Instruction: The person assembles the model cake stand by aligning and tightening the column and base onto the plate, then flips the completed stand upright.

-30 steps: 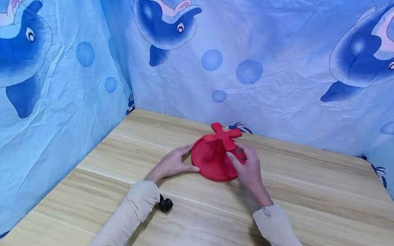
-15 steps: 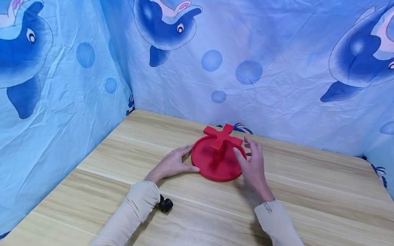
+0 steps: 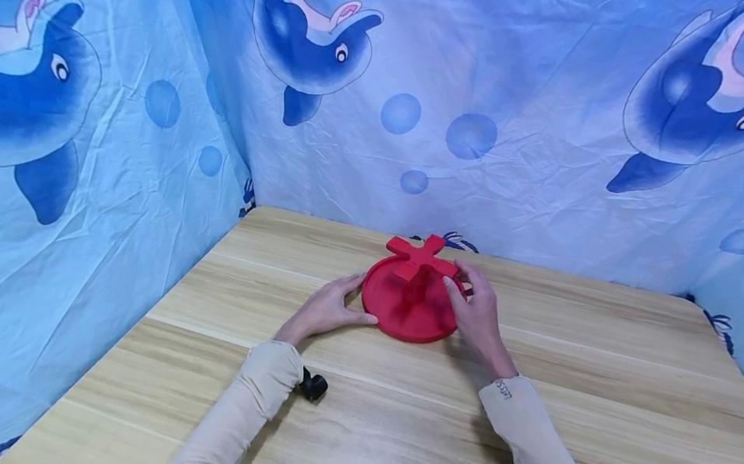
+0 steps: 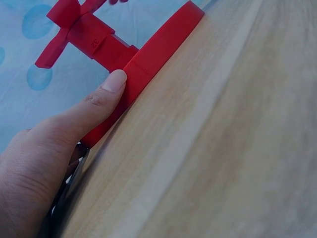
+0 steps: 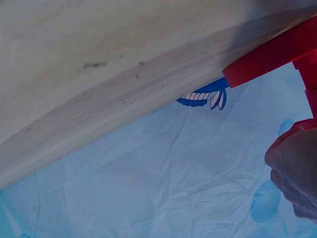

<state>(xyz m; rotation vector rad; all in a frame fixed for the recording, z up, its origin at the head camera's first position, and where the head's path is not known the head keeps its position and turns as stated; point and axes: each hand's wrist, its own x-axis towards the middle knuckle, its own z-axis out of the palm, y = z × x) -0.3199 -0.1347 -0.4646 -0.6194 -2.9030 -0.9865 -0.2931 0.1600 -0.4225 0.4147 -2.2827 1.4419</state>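
Note:
A red round base [image 3: 389, 316] with a low rim lies flat on the table. From its middle rises a red post [image 3: 415, 289], topped by a red cross-shaped handle [image 3: 421, 257] with blunt arms. At the base's left side, my left hand [image 3: 326, 308] holds the rim, its thumb [image 4: 106, 94] on the near edge and its fingers reaching round the far side. My right hand [image 3: 477, 312] pinches the right-hand arm of the cross between thumb and fingers. In the right wrist view, part of that hand [image 5: 297, 168] shows curled beside the handle.
The wood-grain table [image 3: 345, 432] bears the base near its back edge. A blue cloth with printed dolphins [image 3: 320, 37] hangs behind and at both sides. A small black device [image 3: 312, 386] sits at the left wrist. Striped cord ends [image 3: 458, 242] peek out at the back edge.
The cross has turned clockwise, seen from above. My right hand came off its near arm, shifted right, and now pinches another arm. The left hand and base have stayed put.

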